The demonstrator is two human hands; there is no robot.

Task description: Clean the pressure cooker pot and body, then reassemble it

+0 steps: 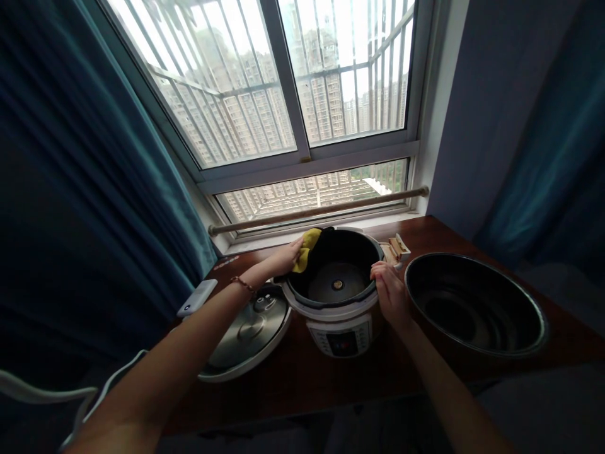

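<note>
An electric pressure cooker [340, 309] stands upright with its top off, showing a dark inside and a small round piece in the middle of its floor. My left hand [288, 255] is closed on a yellow cloth [309, 243], which lies against the cooker's left rim. On the opposite side, my right hand [390, 290] grips the right rim with its fingers bent over the edge. The cooker's lid [250, 328] rests underside up to the left, partly covered by my left forearm. To the right sits the dark inner pot [472, 302].
All of this stands on a dark brown wooden table [302, 391]. A white device [198, 297] lies at its left edge. Behind run a horizontal rail [321, 211] and a barred window [302, 94]. Blue curtains [118, 126] hang on both sides.
</note>
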